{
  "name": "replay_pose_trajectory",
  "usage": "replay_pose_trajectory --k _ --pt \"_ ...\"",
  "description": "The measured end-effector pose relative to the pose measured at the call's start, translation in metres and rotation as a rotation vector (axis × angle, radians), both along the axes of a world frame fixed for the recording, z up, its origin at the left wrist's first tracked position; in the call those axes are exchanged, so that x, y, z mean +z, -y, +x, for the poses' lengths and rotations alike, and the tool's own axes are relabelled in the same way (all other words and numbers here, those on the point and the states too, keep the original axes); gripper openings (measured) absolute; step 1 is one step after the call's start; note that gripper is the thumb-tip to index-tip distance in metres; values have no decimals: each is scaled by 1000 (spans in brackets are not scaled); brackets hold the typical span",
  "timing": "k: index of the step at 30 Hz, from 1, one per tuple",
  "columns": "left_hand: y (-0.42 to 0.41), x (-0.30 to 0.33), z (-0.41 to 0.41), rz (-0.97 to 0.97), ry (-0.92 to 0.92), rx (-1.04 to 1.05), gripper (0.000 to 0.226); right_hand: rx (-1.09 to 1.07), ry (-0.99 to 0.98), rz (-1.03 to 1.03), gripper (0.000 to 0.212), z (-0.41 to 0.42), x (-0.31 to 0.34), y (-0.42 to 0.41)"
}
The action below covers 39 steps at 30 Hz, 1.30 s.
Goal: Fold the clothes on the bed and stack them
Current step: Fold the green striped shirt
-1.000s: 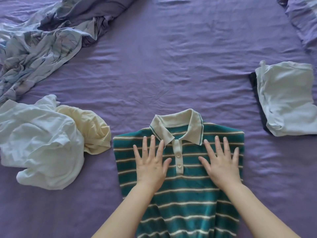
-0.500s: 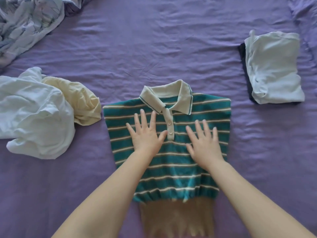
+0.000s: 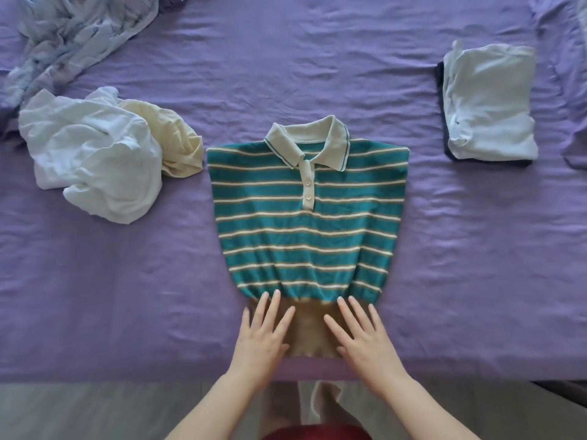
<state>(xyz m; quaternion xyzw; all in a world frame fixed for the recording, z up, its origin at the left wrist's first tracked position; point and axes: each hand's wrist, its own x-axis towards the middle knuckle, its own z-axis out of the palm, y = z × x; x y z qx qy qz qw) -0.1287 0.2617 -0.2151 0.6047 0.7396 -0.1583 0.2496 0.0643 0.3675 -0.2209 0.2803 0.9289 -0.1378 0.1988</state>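
Observation:
A teal polo shirt [image 3: 305,223] with cream stripes and a cream collar lies flat on the purple bed sheet [image 3: 476,249], sleeves folded in, collar away from me. Its tan ribbed hem [image 3: 309,331] sits near the bed's front edge. My left hand [image 3: 263,338] and my right hand [image 3: 362,338] lie flat with straight fingers on that hem, side by side. A crumpled white garment [image 3: 92,160] and a pale yellow one [image 3: 171,144] lie in a heap at the left. A folded white garment [image 3: 489,103] on top of a dark one [image 3: 440,74] sits at the right.
A rumpled blue-grey patterned quilt [image 3: 70,36] fills the far left corner. The front edge of the bed [image 3: 127,376] runs across the bottom of the view, with grey floor [image 3: 95,411] below it. A purple pillow edge [image 3: 575,128] shows at the far right.
Both hands have slid down the shirt from the chest, beside the buttons, to the tan hem near the bed edge. The view has shifted back, showing the floor.

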Motion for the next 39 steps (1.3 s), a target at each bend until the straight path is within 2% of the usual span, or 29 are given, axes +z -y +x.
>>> replay_pose_trajectory --k 2,5,8,13,16,18,21,24,26,28,30,33,34,36,37,39 --pt "9 3 5 -3 8 17 90 27 17 -35 75 5 3 6" --pt "18 -1 13 -28 31 2 90 29 9 -76 84 11 4 12" --pt "19 -11 11 -72 -9 -52 79 32 -60 -32 82 14 0 13" --pt "24 -10 7 72 -95 -191 63 78 -163 20 77 20 -9 11" --pt "27 -2 -1 -45 -78 -297 66 163 -162 29 80 27 -10 9" --pt "25 4 -11 104 -119 -404 60 216 -170 32 79 30 -10 6" --pt "20 16 -23 210 -134 -570 37 301 -201 58 66 35 -13 -1" --pt "16 10 -37 283 -143 -636 39 376 -297 166 39 37 -18 -9" --pt "12 5 -44 321 -158 -661 45 380 -327 227 33 32 -19 -14" --pt "6 2 -47 327 -157 -651 38 330 -350 242 19 20 -13 -16" --pt "0 2 -46 311 -109 -562 18 192 -333 171 20 8 -7 -18" --pt "-13 5 -49 261 4 -290 12 -129 -349 -125 18 -7 0 -30" --pt "-19 3 -54 241 113 -137 7 -291 -367 -265 14 -11 2 -38" --pt "-35 5 -69 188 420 313 13 -653 -451 -461 3 -19 4 -58" --pt "-46 5 -78 186 562 536 18 -808 -504 -494 8 -22 3 -69" --pt "-67 5 -93 238 703 817 24 -985 -547 -463 15 -28 0 -92"
